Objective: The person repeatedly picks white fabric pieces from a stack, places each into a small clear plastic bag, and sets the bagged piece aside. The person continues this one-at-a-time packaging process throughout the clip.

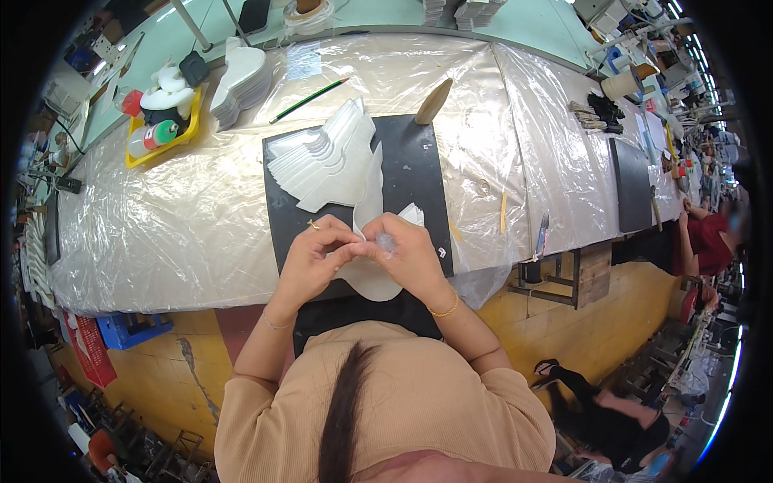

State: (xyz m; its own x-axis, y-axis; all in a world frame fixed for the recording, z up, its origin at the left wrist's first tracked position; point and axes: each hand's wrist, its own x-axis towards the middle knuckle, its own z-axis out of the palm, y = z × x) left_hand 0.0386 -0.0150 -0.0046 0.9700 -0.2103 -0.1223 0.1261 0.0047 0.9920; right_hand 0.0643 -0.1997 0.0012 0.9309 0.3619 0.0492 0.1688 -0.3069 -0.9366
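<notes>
My left hand (316,251) and my right hand (412,251) meet over the near edge of a black mat (411,161). Both pinch a thin, pale, curved cut-out piece (369,200) between thumbs and fingertips. Its far end stretches up the mat, while a wider part hangs below my fingers. A fanned pile of similar white cut-out pieces (326,161) lies beyond my left hand. More white pieces (413,213) stick out behind my right hand, partly covered by it. At the mat's far right corner is a pointed wooden tool (434,101).
Clear plastic film covers the table (177,233). A green pencil (309,101), a stack of white cut-outs (241,84) and a yellow basket (165,145) with a green-capped bottle (153,138) lie left. Rightward are a second black mat (630,185) and a co-worker in red (708,241).
</notes>
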